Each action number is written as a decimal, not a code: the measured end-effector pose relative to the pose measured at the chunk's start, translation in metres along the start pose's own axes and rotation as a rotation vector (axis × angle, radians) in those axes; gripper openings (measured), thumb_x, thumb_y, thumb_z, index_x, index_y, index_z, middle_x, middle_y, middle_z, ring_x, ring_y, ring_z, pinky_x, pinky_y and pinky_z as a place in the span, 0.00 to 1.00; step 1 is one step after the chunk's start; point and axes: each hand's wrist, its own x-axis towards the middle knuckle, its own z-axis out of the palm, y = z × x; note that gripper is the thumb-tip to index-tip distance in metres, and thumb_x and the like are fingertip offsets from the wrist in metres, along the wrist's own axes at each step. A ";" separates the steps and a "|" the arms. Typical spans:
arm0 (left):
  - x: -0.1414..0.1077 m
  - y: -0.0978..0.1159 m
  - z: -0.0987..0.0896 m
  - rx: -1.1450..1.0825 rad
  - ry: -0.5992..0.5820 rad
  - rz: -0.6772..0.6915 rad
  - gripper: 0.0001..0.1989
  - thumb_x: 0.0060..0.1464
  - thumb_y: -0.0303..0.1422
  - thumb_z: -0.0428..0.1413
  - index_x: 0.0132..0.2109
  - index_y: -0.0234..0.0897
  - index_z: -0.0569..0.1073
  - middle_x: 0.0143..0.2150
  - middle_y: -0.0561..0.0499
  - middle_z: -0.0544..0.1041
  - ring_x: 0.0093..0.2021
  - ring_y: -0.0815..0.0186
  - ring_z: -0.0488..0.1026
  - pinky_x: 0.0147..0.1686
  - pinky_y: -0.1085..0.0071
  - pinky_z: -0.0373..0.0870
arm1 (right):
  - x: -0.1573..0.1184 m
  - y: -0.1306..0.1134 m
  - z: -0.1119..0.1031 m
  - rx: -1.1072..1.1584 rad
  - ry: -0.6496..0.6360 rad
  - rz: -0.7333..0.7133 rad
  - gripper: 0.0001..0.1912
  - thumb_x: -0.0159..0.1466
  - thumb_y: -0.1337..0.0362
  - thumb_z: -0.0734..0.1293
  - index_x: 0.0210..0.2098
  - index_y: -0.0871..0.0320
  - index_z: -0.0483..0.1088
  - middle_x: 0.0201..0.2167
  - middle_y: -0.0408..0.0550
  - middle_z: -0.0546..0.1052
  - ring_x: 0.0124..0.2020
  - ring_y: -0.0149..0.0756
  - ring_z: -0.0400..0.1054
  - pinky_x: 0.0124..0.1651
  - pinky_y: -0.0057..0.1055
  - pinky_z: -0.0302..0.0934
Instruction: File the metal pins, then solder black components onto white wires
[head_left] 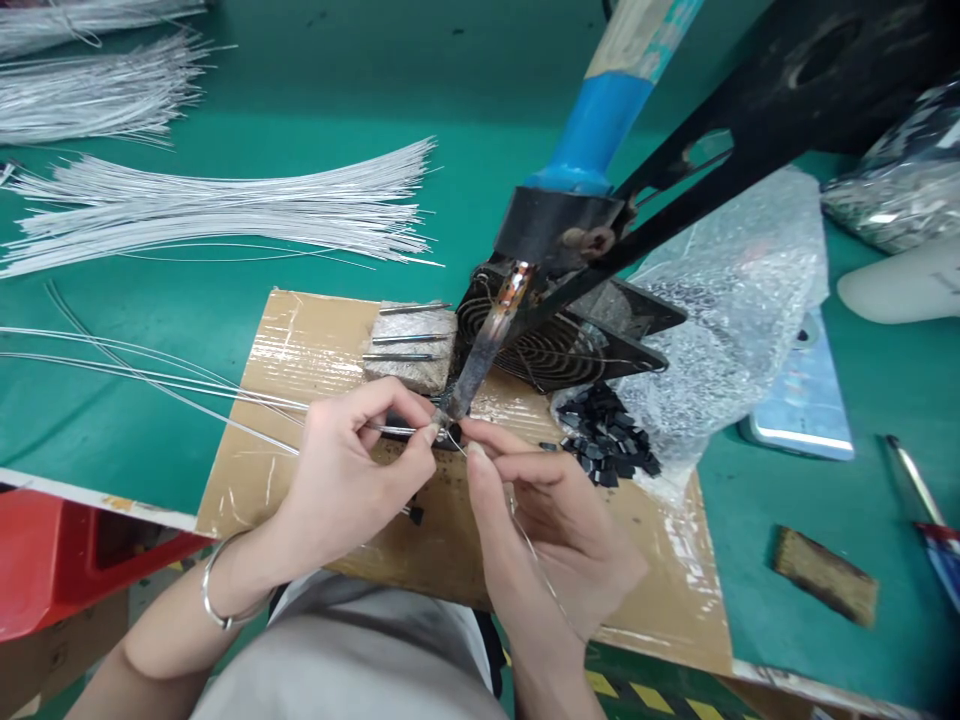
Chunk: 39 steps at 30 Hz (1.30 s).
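Note:
A soldering iron (484,355) with a blue-wrapped handle is clamped so its tip points down at the board. My left hand (360,465) is pinched close beside the tip, holding thin white wire (262,435) whose length runs off to the left. The exact end between those fingertips is too small to make out. In my right hand (551,510), thumb and forefinger pinch a thin solder wire (456,442) near the tip; its tail trails across the palm. Below the hands lies a small dark-ended piece (412,514).
A gritty block (412,365) carrying several metal tubes and a black fan (555,345) stand behind my hands. Small black pieces (609,440) lie by bubble wrap (735,300) at right. Cardboard (300,330) covers the green bench; white wire bundles (225,210) lie left, a brown sponge (825,575) right.

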 end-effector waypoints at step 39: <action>0.002 -0.003 0.000 0.012 -0.015 -0.011 0.04 0.52 0.28 0.59 0.30 0.37 0.76 0.32 0.49 0.82 0.34 0.63 0.79 0.30 0.70 0.69 | -0.002 0.007 -0.002 -0.010 -0.050 -0.036 0.07 0.65 0.71 0.73 0.34 0.53 0.73 0.46 0.43 0.85 0.46 0.35 0.81 0.48 0.30 0.73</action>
